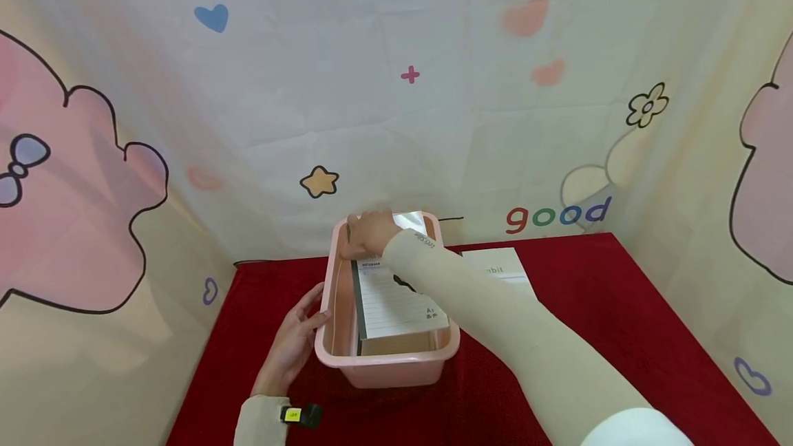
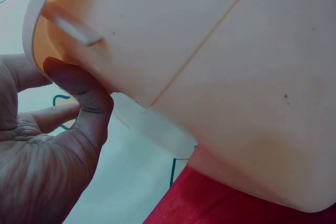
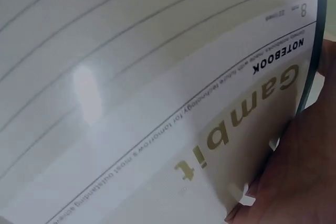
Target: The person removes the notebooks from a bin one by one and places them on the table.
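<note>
A pink plastic basin [image 1: 396, 360] stands on the red cloth, holding notebooks. On top in it lies a white lined notebook [image 1: 403, 312] with a dark spine; its "Gambit" and "NOTEBOOK" print shows on the cover [image 3: 220, 114] in the right wrist view. My right hand [image 1: 368, 234] reaches across and grips this notebook at its far end, though the fingertips are partly hidden. At the basin's left side my left hand [image 1: 294, 343] holds the rim, the bent thumb [image 2: 86, 95] against the wall below it in the left wrist view.
Another white notebook [image 1: 502, 263] lies on the red cloth [image 1: 588, 294] right of the basin, partly behind my right forearm. Under the top notebook, a brownish book edge [image 1: 396, 344] shows in the basin. A printed curtain [image 1: 384, 122] hangs close behind the cloth.
</note>
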Motion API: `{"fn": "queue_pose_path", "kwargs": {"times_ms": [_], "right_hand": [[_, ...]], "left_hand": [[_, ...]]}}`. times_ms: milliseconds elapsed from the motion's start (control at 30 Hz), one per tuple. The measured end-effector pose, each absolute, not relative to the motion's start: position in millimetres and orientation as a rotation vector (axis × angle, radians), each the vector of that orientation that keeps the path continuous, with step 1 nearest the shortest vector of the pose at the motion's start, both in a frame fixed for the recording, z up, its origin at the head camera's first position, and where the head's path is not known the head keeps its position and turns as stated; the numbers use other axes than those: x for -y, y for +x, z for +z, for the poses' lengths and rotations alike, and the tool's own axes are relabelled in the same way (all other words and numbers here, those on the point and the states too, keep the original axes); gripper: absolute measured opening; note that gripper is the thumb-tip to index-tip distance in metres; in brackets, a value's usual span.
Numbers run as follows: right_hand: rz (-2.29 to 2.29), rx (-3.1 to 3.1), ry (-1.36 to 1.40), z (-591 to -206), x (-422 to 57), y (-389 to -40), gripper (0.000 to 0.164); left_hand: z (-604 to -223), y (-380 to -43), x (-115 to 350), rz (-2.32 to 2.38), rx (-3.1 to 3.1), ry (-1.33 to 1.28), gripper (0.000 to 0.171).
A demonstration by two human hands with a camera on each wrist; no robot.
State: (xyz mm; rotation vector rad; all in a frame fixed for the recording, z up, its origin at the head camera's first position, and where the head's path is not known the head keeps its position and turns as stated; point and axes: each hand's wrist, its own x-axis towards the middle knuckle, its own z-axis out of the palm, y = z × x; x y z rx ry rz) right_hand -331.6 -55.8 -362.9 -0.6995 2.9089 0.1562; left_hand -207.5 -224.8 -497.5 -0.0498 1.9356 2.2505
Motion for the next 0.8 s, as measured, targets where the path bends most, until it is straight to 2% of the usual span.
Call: {"fn": "queue_pose_path", "kwargs": {"times_ms": [167, 467, 800], "right_hand": [[0.218, -2.917, -0.723, -340, 49, -331, 0.051], [0.228, -2.942, -0.735, -319, 18, -335, 0.056], [0.199, -2.988, -0.738, -312, -34, -331, 0.072]], "left_hand": [[-498, -208, 225, 2.257, -1.93, -0.063, 0.064], [-499, -209, 225, 2.249, -1.931, -0.07, 0.065], [-500, -209, 226, 2.251, -1.937, -0.044, 0.062]]}}
